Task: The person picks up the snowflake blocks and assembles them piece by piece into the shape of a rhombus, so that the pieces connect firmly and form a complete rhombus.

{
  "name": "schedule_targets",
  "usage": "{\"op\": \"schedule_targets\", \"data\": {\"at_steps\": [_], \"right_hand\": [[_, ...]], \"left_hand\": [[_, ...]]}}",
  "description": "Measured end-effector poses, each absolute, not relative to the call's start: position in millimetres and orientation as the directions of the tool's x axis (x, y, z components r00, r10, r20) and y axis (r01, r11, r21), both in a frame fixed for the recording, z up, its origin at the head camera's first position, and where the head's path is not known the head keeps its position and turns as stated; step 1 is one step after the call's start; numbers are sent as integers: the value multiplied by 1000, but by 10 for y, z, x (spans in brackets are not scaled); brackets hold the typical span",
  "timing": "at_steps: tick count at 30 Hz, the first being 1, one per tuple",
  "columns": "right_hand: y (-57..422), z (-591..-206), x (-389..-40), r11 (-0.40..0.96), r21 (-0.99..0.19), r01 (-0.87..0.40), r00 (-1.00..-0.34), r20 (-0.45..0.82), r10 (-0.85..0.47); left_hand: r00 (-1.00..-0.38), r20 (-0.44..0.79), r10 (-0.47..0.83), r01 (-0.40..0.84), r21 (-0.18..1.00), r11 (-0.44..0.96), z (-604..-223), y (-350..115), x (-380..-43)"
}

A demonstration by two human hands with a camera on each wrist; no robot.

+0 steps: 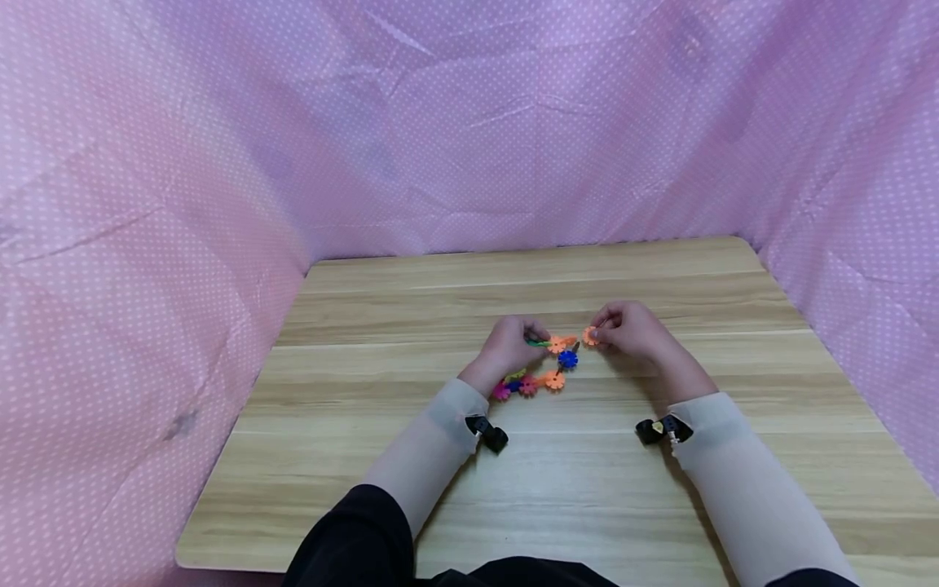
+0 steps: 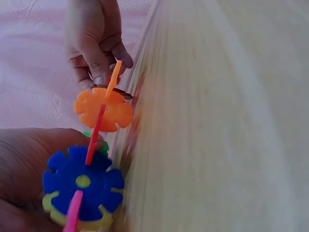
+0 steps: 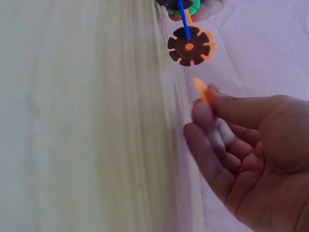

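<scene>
A curved chain of slotted, flower-shaped plastic discs, with a blue disc (image 1: 568, 359) along it, hangs from my left hand (image 1: 512, 342). My left fingers pinch it near a green disc (image 1: 538, 343). Pink, yellow and orange discs join edge to edge through their slots. In the left wrist view a large blue disc (image 2: 60, 176) is nearest, with an orange disc (image 2: 118, 115) beyond it. My right hand (image 1: 632, 328) pinches a single orange disc (image 1: 590, 336) between thumb and forefinger, just right of the chain. The right wrist view shows this disc edge-on, below a brown disc (image 3: 178, 47) of the chain.
Both hands are over a light wood-grain table (image 1: 587, 489). Pink dotted cloth (image 1: 469, 147) hangs behind the table and along its sides. A small black camera (image 1: 487, 434) sits on the left wrist, and another black camera (image 1: 660, 429) on the right.
</scene>
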State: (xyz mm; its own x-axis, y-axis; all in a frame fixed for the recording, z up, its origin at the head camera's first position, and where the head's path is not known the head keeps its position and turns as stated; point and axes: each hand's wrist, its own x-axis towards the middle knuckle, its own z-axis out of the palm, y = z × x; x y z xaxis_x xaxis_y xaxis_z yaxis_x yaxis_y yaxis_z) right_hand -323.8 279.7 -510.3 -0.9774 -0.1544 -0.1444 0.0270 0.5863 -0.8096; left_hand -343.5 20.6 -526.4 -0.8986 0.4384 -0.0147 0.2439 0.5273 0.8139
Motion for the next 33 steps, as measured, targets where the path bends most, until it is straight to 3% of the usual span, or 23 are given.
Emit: {"op": "schedule_targets", "data": {"at_steps": [5,9,22,33], "right_hand": [[2790,-5137,-3258,397,-912,100,-975,-169,-142],[2766,-5158,-3273,342,-933,115,-971,-178,-161],[2631,-5165,-3274,390,-914,113,-982,-164,-99],[2603,-5213,-3270,348,-928,132,-984,-166,-71]], "left_hand": [[-902,10,432,254,822,510,-5293,186,-3444],[-905,16,426,252,825,505,-5301,184,-3445],[-916,49,398,262,825,501,-5298,202,-3419],[-917,58,395,269,820,505,-5316,214,-3427]]}}
